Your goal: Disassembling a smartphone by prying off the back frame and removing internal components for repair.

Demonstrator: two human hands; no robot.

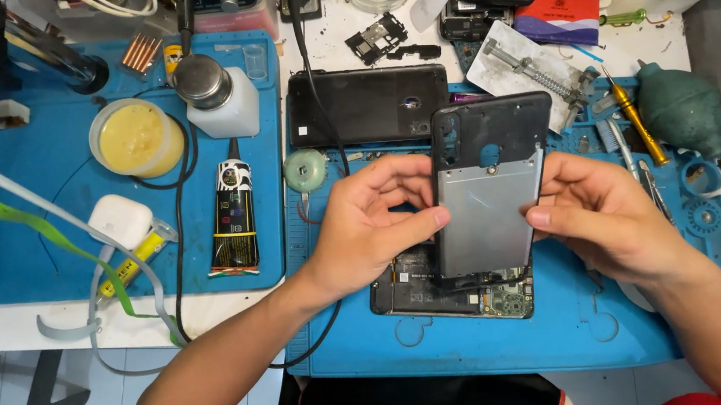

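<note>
Hands grip a dark rectangular plastic phone back cover (490,190) above the blue rubber work mat (567,332): left hand (372,228) and right hand (595,215) pinch its side edges. Beneath lies the opened black phone body (440,292); too hard a squeeze could crack the cover.

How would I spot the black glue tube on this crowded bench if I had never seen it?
Start at the big blue mat on the left side of the bench. Along its right edge, below the white bottle with a metal cap, lies the glue tube, lengthwise with its nozzle pointing up. It is the only long black tube with bright printed panels; the round tub nearby is yellow.
</note>
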